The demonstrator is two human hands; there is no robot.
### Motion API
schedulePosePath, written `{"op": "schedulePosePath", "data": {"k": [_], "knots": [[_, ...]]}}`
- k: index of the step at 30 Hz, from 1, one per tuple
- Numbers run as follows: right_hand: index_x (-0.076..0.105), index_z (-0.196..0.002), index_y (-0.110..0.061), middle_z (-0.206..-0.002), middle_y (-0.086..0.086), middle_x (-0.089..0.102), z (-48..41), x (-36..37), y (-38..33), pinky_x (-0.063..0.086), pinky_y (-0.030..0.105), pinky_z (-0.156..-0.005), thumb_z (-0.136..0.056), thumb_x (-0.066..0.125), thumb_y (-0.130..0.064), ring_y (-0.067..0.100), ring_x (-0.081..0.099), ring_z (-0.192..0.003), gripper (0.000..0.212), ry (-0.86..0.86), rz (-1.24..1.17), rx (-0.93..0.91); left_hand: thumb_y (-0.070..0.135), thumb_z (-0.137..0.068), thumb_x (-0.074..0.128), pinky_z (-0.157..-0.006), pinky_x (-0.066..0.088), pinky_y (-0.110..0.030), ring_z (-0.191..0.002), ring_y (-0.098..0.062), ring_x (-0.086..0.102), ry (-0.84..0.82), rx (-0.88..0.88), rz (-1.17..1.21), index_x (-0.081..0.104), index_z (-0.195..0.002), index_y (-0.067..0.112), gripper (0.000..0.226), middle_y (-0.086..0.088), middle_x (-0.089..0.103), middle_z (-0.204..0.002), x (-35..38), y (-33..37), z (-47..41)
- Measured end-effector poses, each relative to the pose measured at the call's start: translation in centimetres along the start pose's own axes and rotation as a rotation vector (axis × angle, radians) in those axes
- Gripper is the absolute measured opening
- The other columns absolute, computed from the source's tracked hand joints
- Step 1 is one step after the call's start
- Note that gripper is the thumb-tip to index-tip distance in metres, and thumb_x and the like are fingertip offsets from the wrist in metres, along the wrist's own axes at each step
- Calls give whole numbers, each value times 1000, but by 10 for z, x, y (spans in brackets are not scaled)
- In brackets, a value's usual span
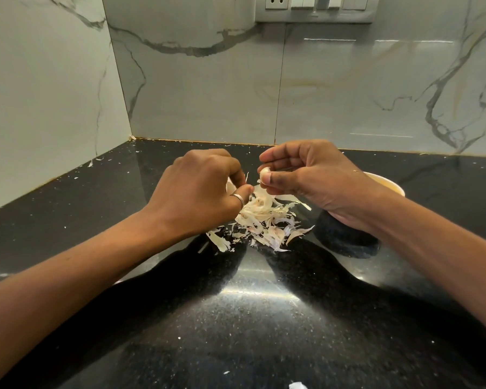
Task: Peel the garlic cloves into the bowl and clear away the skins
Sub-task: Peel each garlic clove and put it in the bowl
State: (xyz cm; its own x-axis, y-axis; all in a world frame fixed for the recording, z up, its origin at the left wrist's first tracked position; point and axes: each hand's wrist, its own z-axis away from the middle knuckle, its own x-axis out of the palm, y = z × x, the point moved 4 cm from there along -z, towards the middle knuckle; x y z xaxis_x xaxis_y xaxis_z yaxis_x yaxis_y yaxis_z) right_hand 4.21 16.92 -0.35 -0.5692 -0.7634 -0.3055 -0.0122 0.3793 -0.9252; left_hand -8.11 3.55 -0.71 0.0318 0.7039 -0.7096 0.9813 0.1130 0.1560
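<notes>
Crossing in front of the cream-rimmed bowl (387, 183), the right wrist hides most of it, and whether the dark speckled round form (345, 242) beneath that wrist belongs to the bowl cannot be told. The countertop (236, 318) is polished black speckled stone, backed by marble-look wall tiles (208, 94), and bears a loose heap of papery, curled, off-white garlic skins (264, 223) between the hands. The right hand (309, 175) pinches a pale garlic clove (265, 175) between thumb and fingertips just above the heap. The left hand (202, 189), ringed, is curled, pinching a skin sliver (247, 177), near the right hand but not touching it.
</notes>
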Motion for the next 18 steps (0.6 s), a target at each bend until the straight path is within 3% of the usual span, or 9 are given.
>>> {"op": "schedulePosePath", "data": {"k": [2,6,11,18], "knots": [[67,-117,1,-111,26,71,1,1,-1,63,29,-81,-89,72,6,23,73,-89,29,-2,-40,8,37,-81,61,-68,57,-39,-68,-10,58,2,-3,11,73,-93,31,18,18,65,-82,-2,0,0],[70,-110,3,-105,24,73,1,1,0,62,29,-84,-93,70,-5,23,73,-89,19,-28,-115,25,51,-80,60,-62,57,-35,-59,-4,58,12,-43,20,74,-82,30,25,19,61,-62,-4,-1,0],[71,-108,3,-102,19,75,1,3,4,61,31,-81,-98,67,-20,21,72,-85,26,-60,-181,71,53,-82,65,-64,57,-36,-66,2,59,33,17,98,73,-102,29,32,18,69,-82,-2,5,0],[71,-108,3,-103,18,77,4,6,1,62,30,-76,-100,62,-26,22,72,-82,31,-101,-129,71,45,-88,62,-65,56,-33,-67,-2,62,92,-3,115,74,-102,26,27,15,72,-86,-3,5,-1]]}}
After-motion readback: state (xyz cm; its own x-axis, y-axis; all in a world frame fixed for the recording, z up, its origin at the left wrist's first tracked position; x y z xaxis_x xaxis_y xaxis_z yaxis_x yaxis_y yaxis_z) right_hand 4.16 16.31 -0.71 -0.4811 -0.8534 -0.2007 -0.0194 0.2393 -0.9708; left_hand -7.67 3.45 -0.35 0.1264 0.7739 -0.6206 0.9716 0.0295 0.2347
